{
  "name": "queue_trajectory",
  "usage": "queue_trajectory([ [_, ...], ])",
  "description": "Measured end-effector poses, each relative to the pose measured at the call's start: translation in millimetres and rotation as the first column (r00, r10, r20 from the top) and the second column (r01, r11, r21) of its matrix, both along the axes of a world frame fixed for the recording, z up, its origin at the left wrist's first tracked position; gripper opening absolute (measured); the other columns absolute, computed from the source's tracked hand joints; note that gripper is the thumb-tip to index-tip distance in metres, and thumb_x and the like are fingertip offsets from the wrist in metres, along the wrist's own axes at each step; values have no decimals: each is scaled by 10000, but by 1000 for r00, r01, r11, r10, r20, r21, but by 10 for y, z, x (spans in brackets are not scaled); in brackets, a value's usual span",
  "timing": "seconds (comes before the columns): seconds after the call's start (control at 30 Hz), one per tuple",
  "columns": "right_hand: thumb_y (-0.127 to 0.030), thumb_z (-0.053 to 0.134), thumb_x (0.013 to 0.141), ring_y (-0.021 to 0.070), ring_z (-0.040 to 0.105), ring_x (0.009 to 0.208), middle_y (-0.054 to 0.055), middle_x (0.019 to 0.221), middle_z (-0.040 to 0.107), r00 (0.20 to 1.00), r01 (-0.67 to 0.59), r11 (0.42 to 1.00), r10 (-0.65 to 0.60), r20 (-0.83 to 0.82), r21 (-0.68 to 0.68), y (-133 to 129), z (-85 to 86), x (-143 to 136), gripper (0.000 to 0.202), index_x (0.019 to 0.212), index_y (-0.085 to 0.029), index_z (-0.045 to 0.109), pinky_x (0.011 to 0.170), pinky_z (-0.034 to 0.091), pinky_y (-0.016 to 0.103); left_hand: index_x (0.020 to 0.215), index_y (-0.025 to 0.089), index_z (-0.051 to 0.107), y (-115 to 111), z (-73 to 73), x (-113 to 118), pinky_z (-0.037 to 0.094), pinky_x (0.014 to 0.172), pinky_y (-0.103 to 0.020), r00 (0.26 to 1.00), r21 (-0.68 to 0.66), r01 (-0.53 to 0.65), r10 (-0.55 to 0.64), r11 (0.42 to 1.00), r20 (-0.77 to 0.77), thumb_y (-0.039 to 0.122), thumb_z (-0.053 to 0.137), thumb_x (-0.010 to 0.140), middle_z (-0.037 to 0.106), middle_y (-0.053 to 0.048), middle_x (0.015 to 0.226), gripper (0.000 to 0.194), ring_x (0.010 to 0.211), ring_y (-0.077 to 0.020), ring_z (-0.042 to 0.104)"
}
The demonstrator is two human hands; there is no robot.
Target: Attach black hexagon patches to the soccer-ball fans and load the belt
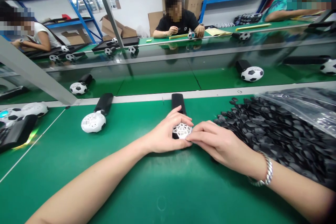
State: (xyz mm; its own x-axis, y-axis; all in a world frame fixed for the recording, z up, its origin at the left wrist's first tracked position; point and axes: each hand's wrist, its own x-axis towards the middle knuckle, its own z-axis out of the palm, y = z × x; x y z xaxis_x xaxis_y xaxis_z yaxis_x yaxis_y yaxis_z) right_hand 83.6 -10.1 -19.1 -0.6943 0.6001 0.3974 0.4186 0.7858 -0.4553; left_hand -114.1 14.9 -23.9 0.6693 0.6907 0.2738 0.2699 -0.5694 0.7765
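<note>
A white, openwork soccer-ball shell [183, 130] with a black handle [178, 102] lies on the green table in front of me. My left hand [168, 131] curves around the ball, thumb at the near side and fingers over the far side. At the ball's right side, my right hand [217, 141] has its thumb and fingertips pinched together; whatever is between them is hidden. Some black patches show on the ball's lower left. A large pile of small black plastic pieces [278, 136] spreads out just right of my right hand.
Another white ball with a handle [93, 122] lies to the left. Finished-looking black-and-white balls [252, 73] rest on the green belt [157, 80] beyond the table's metal edge. A clear plastic bag [309, 106] covers part of the pile. Across the belt, several people [181, 21] sit working.
</note>
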Motion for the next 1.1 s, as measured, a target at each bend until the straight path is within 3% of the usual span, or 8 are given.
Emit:
queue_trajectory([
  [0.13,-159,508,858,152,551,762,19,821,612,982,110,981,-132,-133,-158,22,-49,-35,63,873,-202,552,702,433,284,988,201,510,-4,-12,6,96,1133,-446,1000,15,-2,2,1000,-3,189,668,693,572,-39,1054,334,1183,-201,447],
  [0.3,-208,571,810,133,525,680,-13,740,559,945,160,880,-268,-188,-447,25,-61,-84,56,787,-205,521,639,436,251,991,201,505,-17,-23,21,98,1132,-444,1000,17,-24,25,1000,-12,154,644,692,565,-33,1065,334,1226,-210,392],
  [0.5,-285,544,811,119,461,580,-42,653,483,924,205,805,-347,-161,-557,41,-76,-120,145,731,-212,449,534,397,232,965,213,499,-50,12,46,292,1042,-472,997,34,-63,65,997,-40,96,578,671,542,-60,1111,326,1259,-260,326],
  [0.63,-401,564,786,146,502,606,-13,697,530,939,343,845,-326,114,-411,135,0,149,198,762,-211,513,548,409,258,1026,222,495,-51,-11,37,290,1034,-465,997,54,-29,33,998,-75,190,668,660,498,-68,1135,405,1240,-268,318],
  [0.77,-337,631,737,195,565,705,23,810,592,841,460,877,-380,385,-139,195,19,410,150,828,-224,592,603,438,299,1043,244,520,-29,-36,18,325,994,-480,966,54,-200,206,978,-159,400,750,592,373,-78,1132,529,1167,-285,346],
  [0.87,-207,582,768,183,580,664,9,730,610,862,407,897,-315,396,-174,195,-4,416,44,804,-220,603,569,456,279,1104,249,485,16,23,-35,333,988,-484,942,27,-260,260,965,-212,289,717,636,383,-74,1104,524,1156,-276,360],
  [1.0,-160,497,829,208,587,747,42,797,628,875,340,936,-281,395,-87,182,-11,344,133,819,-205,622,646,481,327,1110,257,489,57,144,-133,258,1042,-492,970,-36,-58,48,998,-237,132,669,654,403,-75,1237,506,1263,-281,283],
  [1.1,-132,432,860,241,583,832,82,868,631,871,345,938,-309,382,-28,173,-23,323,196,902,-171,620,716,479,382,1065,276,545,37,159,-156,283,1013,-517,946,-45,-171,151,984,-288,242,731,620,352,-74,1267,483,1267,-319,255],
])
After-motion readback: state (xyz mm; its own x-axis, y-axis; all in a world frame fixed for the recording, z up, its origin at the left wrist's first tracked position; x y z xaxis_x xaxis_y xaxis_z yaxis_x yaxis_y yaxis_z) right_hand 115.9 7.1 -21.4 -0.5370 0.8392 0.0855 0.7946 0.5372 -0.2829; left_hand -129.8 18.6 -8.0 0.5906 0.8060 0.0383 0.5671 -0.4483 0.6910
